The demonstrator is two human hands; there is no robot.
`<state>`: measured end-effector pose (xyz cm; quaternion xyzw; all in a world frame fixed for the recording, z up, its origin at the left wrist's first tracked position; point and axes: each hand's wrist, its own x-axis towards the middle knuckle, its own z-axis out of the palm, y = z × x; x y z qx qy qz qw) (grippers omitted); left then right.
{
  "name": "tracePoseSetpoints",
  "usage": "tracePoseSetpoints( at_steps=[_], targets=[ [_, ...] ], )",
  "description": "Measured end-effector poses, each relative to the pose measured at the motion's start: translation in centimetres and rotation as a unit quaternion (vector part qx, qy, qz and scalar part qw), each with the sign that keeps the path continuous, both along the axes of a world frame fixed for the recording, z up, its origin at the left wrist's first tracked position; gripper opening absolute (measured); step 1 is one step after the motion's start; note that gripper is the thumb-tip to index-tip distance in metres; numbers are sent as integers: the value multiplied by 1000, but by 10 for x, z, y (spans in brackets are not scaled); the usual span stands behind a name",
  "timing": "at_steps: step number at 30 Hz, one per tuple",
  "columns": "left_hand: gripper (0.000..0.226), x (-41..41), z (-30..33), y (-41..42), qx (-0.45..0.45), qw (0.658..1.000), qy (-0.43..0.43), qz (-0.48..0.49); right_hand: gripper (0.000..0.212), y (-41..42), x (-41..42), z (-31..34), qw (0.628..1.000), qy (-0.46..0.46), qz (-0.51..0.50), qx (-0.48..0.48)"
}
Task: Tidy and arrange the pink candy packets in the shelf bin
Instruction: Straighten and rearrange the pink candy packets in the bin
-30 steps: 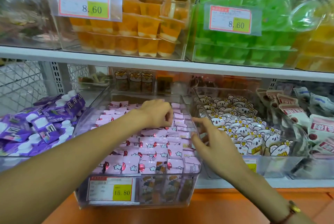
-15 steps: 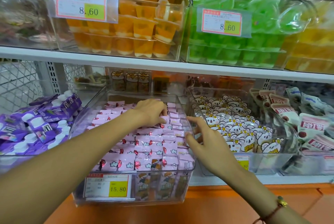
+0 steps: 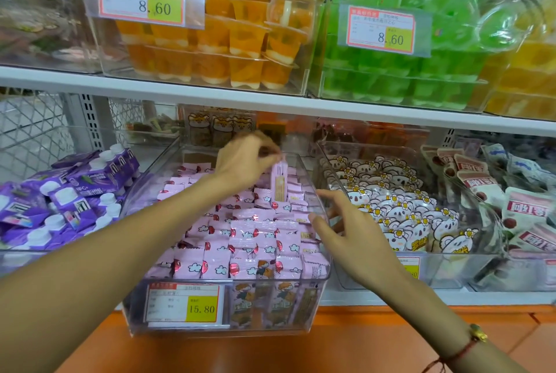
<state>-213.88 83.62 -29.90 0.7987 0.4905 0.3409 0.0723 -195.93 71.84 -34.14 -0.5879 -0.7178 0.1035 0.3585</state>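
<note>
The shelf [image 3: 270, 107] carries a row of clear bins, and the one that matters is the shelf bin [image 3: 323, 252] at the centre, its front bearing a price tag [image 3: 183, 303] marked 15.80; to its left lies a heap of purple pouches [image 3: 60, 192], to its right a bin of bear-faced sweets [image 3: 400, 210]. Inside the centre bin the pink candy packets [image 3: 240, 240] lie in rough overlapping rows, fairly flat near the front, looser toward the back right. The left hand [image 3: 243, 158] is raised above the rear of the bin and pinches 1 lifted packet [image 3: 279, 183] by its top edge, so that it hangs upright, clear of the rest; the right hand [image 3: 352, 231] grasps nothing, its fingers spread and relaxed at the bin's right wall, with the fingertips near the packets on that side. The step in hand appears to be pulling out a stray packet for re-laying; the next move likely calls for turning it flat, face up, and setting it into a gap in the rows, while the right hand steadies or squares the neighbours.
</note>
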Motion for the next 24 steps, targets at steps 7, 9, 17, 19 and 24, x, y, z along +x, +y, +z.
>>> tracePoseSetpoints(
  at_steps=[7,9,17,19,24],
  targets=[
    [9,-16,18,-44,-188,894,-406,-30,43,-1,-8,13,989,-13,-28,147],
    [10,-21,12,-62,-250,835,-488,-35,54,-3,-17,19,985,-17,7,171],
    [16,-34,7,-90,-414,682,-600,-58,20,-7,-34,31,975,179,75,109],
    [27,-38,6,-87,-377,761,-524,-61,13,-6,-34,36,935,344,88,2],
    [35,-43,11,-86,-302,852,-406,-133,35,-4,-33,40,876,460,92,-113]
  ],
)
